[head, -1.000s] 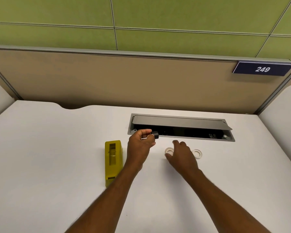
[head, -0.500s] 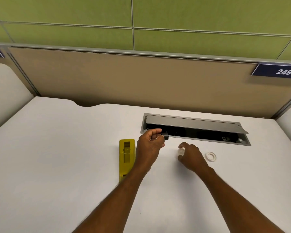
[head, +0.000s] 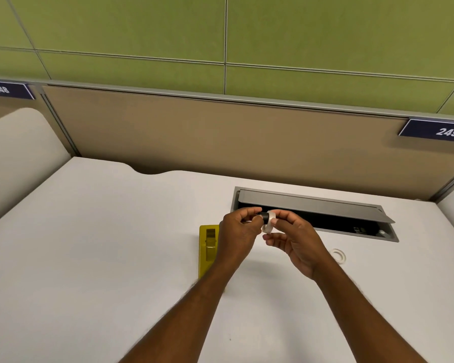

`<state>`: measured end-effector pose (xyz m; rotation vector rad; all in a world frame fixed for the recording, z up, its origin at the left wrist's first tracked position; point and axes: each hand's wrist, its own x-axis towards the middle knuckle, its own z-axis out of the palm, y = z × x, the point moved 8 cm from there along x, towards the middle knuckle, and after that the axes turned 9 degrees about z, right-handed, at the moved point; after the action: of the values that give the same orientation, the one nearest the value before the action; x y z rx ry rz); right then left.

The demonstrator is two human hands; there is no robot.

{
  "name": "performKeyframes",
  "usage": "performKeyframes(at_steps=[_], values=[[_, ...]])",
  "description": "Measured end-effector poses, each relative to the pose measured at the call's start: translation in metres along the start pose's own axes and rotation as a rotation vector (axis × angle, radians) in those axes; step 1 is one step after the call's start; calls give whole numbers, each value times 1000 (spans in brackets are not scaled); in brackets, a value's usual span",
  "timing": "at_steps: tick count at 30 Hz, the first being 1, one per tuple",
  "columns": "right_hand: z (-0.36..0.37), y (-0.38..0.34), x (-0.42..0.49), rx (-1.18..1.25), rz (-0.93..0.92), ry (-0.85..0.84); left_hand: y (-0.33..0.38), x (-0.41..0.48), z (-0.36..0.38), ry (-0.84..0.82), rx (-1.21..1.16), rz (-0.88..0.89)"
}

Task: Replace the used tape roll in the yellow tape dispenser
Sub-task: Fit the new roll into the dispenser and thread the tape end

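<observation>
I have the black spindle [head: 264, 217] pinched in my left hand [head: 237, 233], thumb and forefinger closed on its near end, and my right hand [head: 295, 241] holds the fresh tape roll [head: 268, 225] by its rim, fingertips narrow around it. The two meet in the air just above the white desk [head: 102, 244]. The spindle's tip seems to be entering the roll's core, though my fingers cover the joint and I cannot tell how far it is seated.

The risks from here are small but real. If I push at an angle, the spindle jams against the core's edge, or skids past and drops — and it could roll toward the open cable hatch [head: 315, 213] just behind my hands. A tight squeeze on the roll might also bend it out of round, so it binds on the hub.

The yellow tape dispenser [head: 208, 247] lies on the desk beside my left wrist, its cradle empty as far as I can see. The spent ring [head: 338, 255] sits apart to my right — I must not mix it up with the new one.
</observation>
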<state>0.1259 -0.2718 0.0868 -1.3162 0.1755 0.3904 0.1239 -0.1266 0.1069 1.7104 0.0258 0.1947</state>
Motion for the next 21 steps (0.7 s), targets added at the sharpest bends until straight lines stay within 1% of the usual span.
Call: performKeyframes(at_steps=[6, 12, 19, 21], values=[[9, 1, -2, -101, 2, 4, 0, -5, -10, 17, 32, -15], [17, -2, -4, -203, -32, 6, 2, -9, -10, -45, 63, 17], [26, -2, -1, -282, -31, 42, -1, -13, -22, 11, 87, 8], [32, -1, 0, -316, -37, 28, -1, -14, -28, 35, 110, 22]])
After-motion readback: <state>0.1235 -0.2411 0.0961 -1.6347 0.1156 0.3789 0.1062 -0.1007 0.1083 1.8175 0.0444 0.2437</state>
